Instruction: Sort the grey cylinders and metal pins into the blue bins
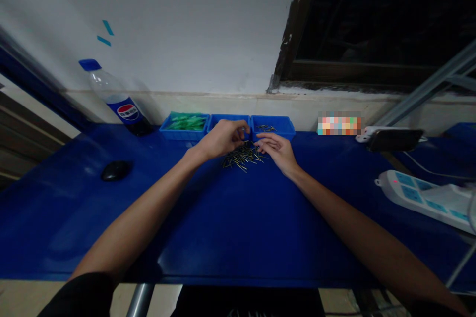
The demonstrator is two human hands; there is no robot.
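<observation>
A loose pile of thin brass-and-dark metal pins (241, 157) lies on the blue table. Over its far left side is my left hand (224, 137), fingers curled in toward the thumb; anything between them is too small to make out. My right hand (277, 152) is at the pile's right edge, thumb and fingertips drawn together, and I cannot make out what they pinch. Behind the hands stand three blue bins. The left bin (182, 134) holds green strips (188, 122), my left hand partly covers the middle bin (215, 120), and similar pins (266, 128) lie in the right bin (286, 126).
On the left are a cola bottle (126, 109) against the wall and a black mouse (115, 171). To the right are a blurred-out colourful item (339, 124), a phone (396, 139) on its side and a white power strip (420, 195) with a plug and cables.
</observation>
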